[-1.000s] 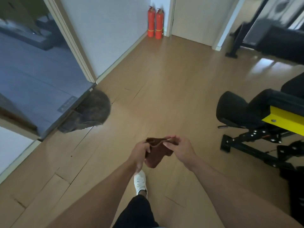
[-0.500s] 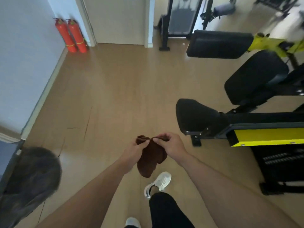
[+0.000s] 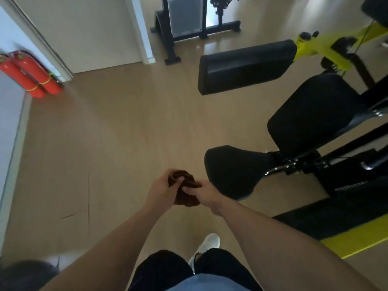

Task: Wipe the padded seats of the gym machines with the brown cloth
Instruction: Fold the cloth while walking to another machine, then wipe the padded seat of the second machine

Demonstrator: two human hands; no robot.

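Observation:
The brown cloth point(image 3: 184, 189) is bunched up between both hands at chest height over the wooden floor. My left hand point(image 3: 162, 190) grips its left side and my right hand point(image 3: 204, 193) pinches its right side. Just right of my right hand is a black padded seat point(image 3: 233, 169) of a yellow and black gym machine. A second, rounder black pad point(image 3: 310, 110) sits behind it, and a long rectangular black pad point(image 3: 245, 66) lies farther back.
Two red fire extinguishers point(image 3: 29, 78) stand by the left wall near a door frame. A black machine base point(image 3: 195, 26) stands at the back. The yellow machine frame point(image 3: 354, 242) and a dark mat run along the right. Open wooden floor point(image 3: 109, 133) lies ahead and left.
I have stepped forward and turned right, so the padded seats are closer. The cloth went from hanging loosely between my hands to a tighter bundle.

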